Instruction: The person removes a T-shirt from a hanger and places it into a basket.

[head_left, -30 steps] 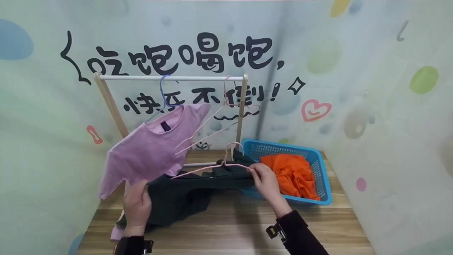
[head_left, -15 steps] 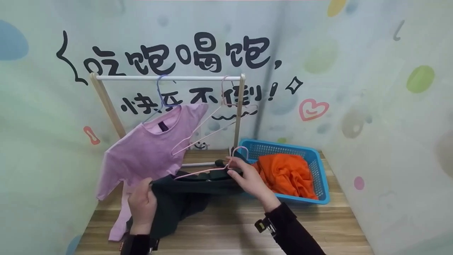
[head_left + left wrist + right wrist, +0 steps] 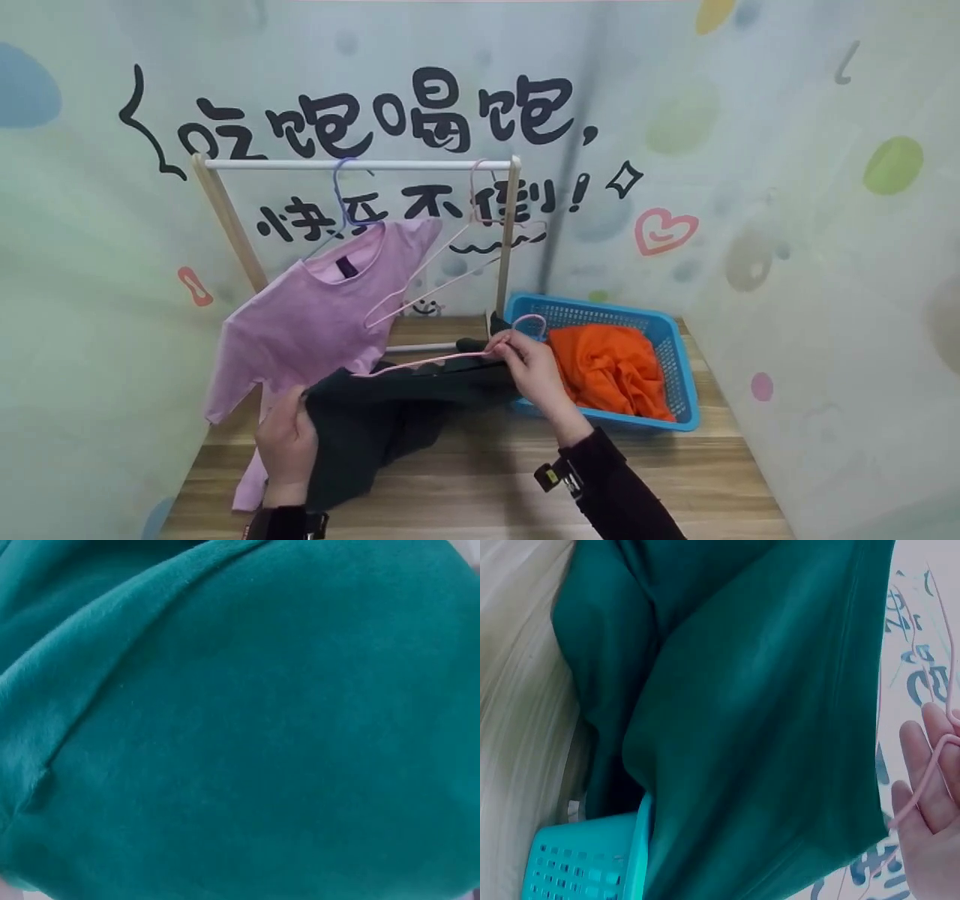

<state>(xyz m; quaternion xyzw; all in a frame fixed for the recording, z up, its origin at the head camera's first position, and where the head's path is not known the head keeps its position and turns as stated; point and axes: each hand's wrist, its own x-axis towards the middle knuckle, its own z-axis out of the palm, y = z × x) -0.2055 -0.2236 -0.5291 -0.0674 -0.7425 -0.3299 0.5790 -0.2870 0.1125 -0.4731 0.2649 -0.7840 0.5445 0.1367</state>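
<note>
The left hand (image 3: pixel 287 439) grips the dark green garment (image 3: pixel 360 435) at the left end of its upper edge, thumb on top. The right hand (image 3: pixel 531 371) pinches the pink hanger (image 3: pixel 420 362) between thumb and fingers, just beside the foot of its hook, which curves up beyond the knuckles. From there the hanger slopes down leftward along the garment's upper edge; whether its left tip sits inside the cloth I cannot tell. The garment stretches between the hands, above the middle of the worktop (image 3: pixel 450 495). The left wrist view is filled by its cloth; in the right wrist view the hanger crosses the right hand's fingers.

At the worktop's back edge stands a rack (image 3: pixel 412 165) with wooden posts and a white rod. From the rod a purple-blue hanger (image 3: pixel 337 195) carries a lilac shirt (image 3: pixel 322 315), tilted and near the left hand. A second pink hanger (image 3: pixel 472 196) hangs beside the right post. In the worktop's back right corner a blue basket (image 3: pixel 684 420) holds orange cloth (image 3: pixel 611 367). Dark sleeves (image 3: pixel 622 480) cover both forearms.
</note>
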